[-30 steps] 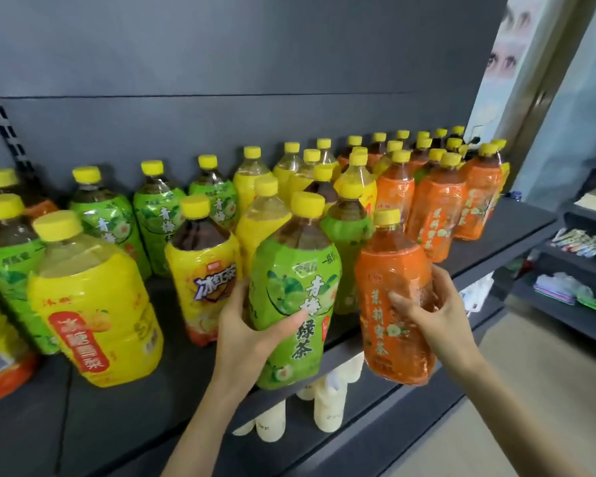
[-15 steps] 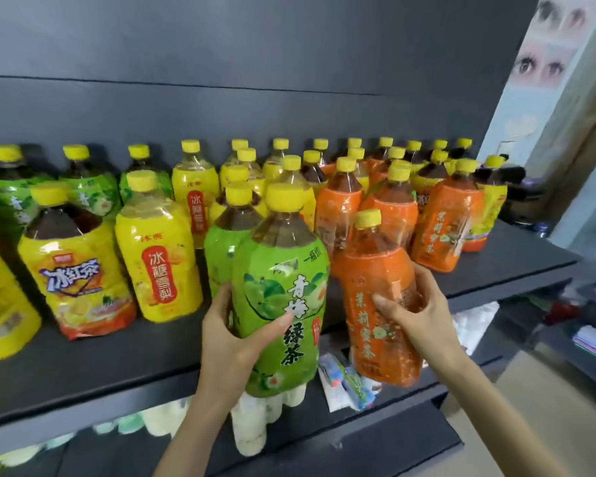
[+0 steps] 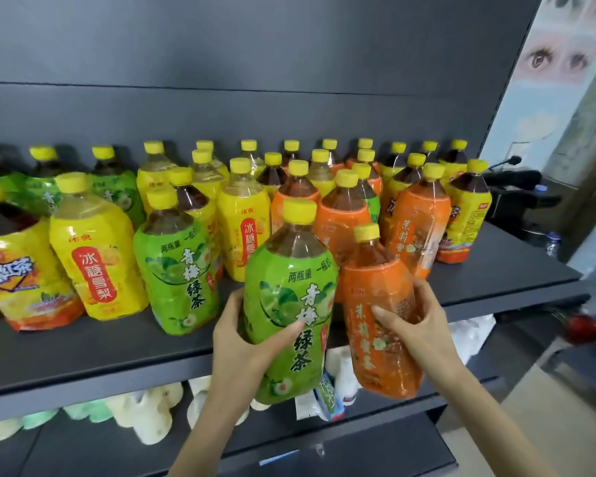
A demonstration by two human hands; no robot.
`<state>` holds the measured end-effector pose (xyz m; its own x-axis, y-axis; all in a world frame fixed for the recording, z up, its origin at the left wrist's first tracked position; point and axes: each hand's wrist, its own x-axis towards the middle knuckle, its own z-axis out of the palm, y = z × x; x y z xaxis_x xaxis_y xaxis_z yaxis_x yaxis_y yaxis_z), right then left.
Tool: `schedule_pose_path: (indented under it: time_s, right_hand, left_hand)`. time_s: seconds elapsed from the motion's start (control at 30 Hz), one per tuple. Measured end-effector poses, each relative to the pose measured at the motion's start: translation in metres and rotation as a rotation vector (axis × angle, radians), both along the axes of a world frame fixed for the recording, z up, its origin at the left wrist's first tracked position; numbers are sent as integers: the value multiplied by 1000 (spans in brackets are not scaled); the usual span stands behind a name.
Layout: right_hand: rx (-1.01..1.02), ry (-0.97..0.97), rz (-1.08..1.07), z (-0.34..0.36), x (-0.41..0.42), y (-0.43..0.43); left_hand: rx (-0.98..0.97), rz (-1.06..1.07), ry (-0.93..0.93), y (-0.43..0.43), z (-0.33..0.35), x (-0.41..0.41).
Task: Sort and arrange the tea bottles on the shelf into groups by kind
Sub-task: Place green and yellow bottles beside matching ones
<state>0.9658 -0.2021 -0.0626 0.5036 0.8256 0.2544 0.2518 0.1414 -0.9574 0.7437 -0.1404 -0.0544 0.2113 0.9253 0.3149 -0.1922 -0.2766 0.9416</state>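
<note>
My left hand grips the green plum-tea bottle; my right hand grips the orange jasmine-tea bottle; best set each upright beside matching labels.

The left edge is cutting off an iced tea bottle. The held green tea bottle is hiding fingers of the left hand. Pale packs below are appearing blurred.

Dark grey shelf, flat, backed by a grey panel. Loaded with upright yellow-capped tea bottles, kinds mixed. Left: green-label row at the back; in front, iced-tea bottle, pear-label bottle, green-label bottle, side by side. Centre: yellow-label cluster, several rows deep. Right: orange-label cluster, with one yellow-label bottle at the far end.
</note>
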Motion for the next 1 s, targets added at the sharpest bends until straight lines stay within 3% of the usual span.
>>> schedule_pose_path:
  time_s: [0.43,0.67,1.0]
  right_hand:
    - [-14,49,-11,-11,112,-13]
    - [-12,32,51,6,206,-19]
    - [142,22,-41,30,283,11]
  left_hand:
    - [41,-21,26,-6,2,116]
    - [50,203,15,-6,2,200]
    - [-42,458,22,-1,-15,261]
